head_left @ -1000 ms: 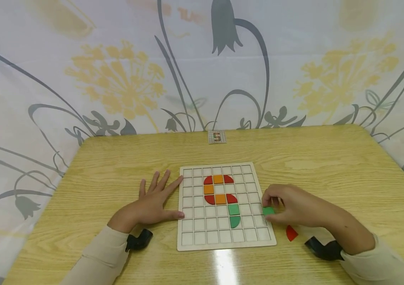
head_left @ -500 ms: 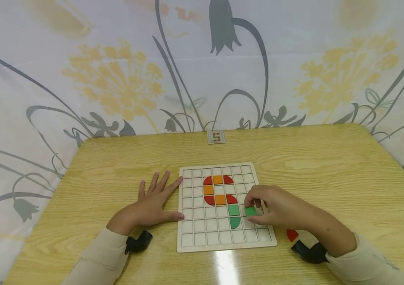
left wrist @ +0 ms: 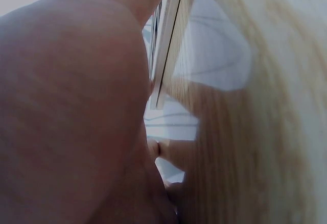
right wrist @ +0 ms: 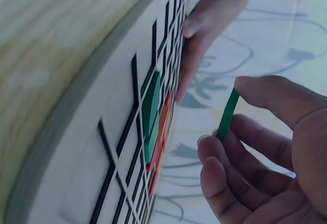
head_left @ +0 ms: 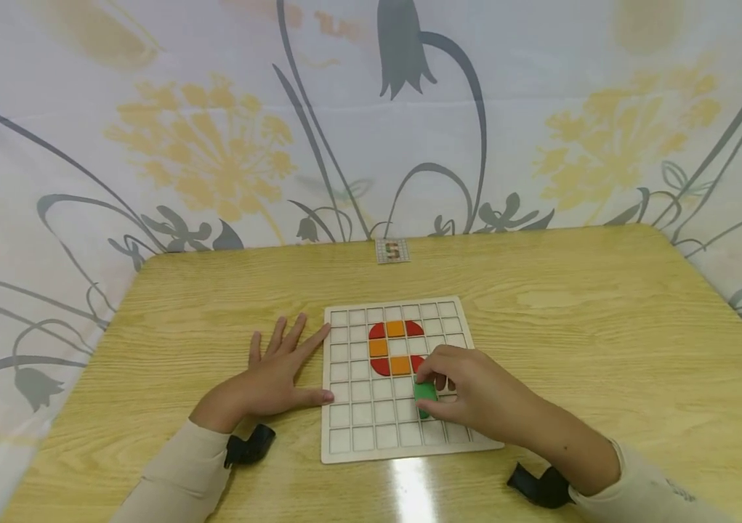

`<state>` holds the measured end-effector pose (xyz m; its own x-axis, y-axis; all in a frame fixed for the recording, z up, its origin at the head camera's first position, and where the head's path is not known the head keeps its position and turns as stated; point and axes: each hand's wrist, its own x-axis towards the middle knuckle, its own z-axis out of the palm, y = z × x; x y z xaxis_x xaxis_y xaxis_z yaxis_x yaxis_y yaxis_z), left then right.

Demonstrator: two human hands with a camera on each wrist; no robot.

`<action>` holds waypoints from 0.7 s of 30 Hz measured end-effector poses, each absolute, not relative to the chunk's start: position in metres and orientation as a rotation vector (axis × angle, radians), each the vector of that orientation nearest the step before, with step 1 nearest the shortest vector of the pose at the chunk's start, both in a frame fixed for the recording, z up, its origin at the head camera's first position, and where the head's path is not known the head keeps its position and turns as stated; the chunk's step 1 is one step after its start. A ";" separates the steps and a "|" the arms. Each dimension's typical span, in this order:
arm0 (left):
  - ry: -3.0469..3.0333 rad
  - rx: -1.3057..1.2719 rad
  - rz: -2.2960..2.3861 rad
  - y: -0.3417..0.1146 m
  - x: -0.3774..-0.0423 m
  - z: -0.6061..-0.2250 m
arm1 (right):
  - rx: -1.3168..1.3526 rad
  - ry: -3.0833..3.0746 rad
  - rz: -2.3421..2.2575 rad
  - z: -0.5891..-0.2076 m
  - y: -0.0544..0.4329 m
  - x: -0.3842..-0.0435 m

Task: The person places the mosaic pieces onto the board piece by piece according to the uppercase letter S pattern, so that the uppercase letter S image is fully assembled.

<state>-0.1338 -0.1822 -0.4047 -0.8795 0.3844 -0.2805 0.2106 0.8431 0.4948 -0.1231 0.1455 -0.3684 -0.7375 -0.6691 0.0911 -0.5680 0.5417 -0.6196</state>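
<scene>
In the head view my right hand [head_left: 469,390] is over the pale grid board [head_left: 359,392], pinching a green square tile [right wrist: 228,113] between thumb and fingertips. The right wrist view shows that tile held clear of the board, above two green tiles [right wrist: 151,104] lying in its cells. Red quarter-round tiles [head_left: 378,367] and orange square tiles [head_left: 395,329] form a curved shape on the grid. My left hand [head_left: 271,383] lies with fingers spread on the table, thumb and index fingertip at the board's left edge. In the head view the right hand largely hides the green tiles below.
A small card [head_left: 393,251] with a printed grid pattern lies at the table's back edge, before a flower-patterned cloth [head_left: 344,131]. Black wrist devices [head_left: 250,444] are on both arms. The wooden table [head_left: 573,305] stretches out on both sides of the board.
My right hand has carried the green square tile leftward, from the board's right edge to above the green tiles. The loose red piece on the right is now hidden. The left hand stays put.
</scene>
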 end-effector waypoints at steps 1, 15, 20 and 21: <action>2.650 0.446 0.652 -0.182 -0.134 -0.405 | -1.062 2.622 -0.971 -0.369 0.143 -0.122; 2.652 0.445 0.653 -0.182 -0.133 -0.403 | -1.120 2.722 -0.849 -0.376 0.130 -0.112; 2.646 0.446 0.663 -0.182 -0.134 -0.403 | -1.130 2.742 -0.811 -0.379 0.127 -0.111; 2.646 0.448 0.664 -0.182 -0.134 -0.402 | -1.135 2.748 -0.802 -0.380 0.126 -0.110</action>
<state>-0.1336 -0.1819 -0.4025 -0.8792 0.3875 -0.2773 0.2106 0.8381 0.5032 -0.1102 0.1257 -0.3800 -0.7264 -0.6736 0.1364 -0.6412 0.5928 -0.4873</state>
